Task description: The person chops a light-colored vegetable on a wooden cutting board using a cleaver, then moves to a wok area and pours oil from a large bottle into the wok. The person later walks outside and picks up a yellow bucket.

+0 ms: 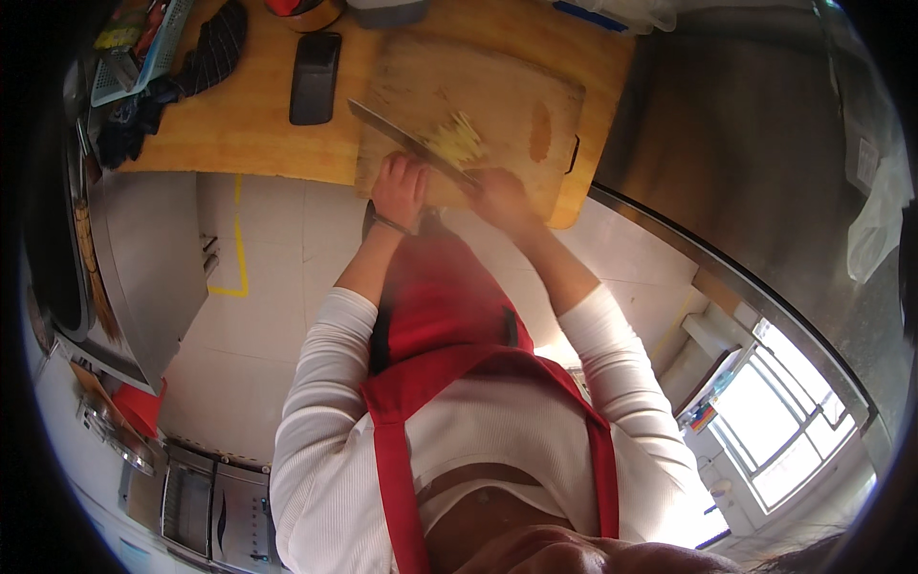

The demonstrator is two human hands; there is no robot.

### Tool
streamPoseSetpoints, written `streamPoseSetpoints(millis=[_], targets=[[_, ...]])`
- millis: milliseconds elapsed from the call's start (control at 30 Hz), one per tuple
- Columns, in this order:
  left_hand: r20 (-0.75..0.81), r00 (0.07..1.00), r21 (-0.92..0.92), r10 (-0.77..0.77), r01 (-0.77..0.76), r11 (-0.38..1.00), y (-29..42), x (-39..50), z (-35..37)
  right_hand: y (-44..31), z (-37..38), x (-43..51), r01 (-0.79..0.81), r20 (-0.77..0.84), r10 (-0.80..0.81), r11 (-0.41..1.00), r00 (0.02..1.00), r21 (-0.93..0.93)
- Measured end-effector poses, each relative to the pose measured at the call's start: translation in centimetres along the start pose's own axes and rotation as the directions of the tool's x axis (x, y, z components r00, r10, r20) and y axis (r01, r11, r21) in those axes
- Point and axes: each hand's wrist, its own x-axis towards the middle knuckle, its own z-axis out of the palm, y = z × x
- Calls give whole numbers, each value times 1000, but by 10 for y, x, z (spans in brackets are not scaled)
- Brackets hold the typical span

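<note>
A wooden cutting board (495,82) lies on the wooden worktop before me. My right hand (502,197) is closed around the handle of a wide-bladed kitchen knife (401,136), whose blade slants up to the left across the board. Just beyond the blade lies a small heap of pale yellow shredded food (459,138). My left hand (401,185), fingers bent, is at the board's near edge on the near side of the blade. Whether its fingers hold anything or touch the knife cannot be told.
Left of the board lies a black smartphone (315,79). A dark cloth (215,50) and a light blue plastic basket (159,54) are at the far left. A tub (387,11) stands behind the board. A metal counter (717,136) with plastic bags adjoins on the right.
</note>
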Motion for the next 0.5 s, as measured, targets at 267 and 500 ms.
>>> streamPoseSetpoints(millis=[267, 500], targets=[[35, 999, 11, -11, 11, 1000, -6, -3, 2, -3, -17, -1, 18, -31, -13, 984, 999, 179], [28, 999, -48, -17, 18, 999, -1, 1, -1, 0, 20, 10, 20, -114, -14, 999, 993, 49]])
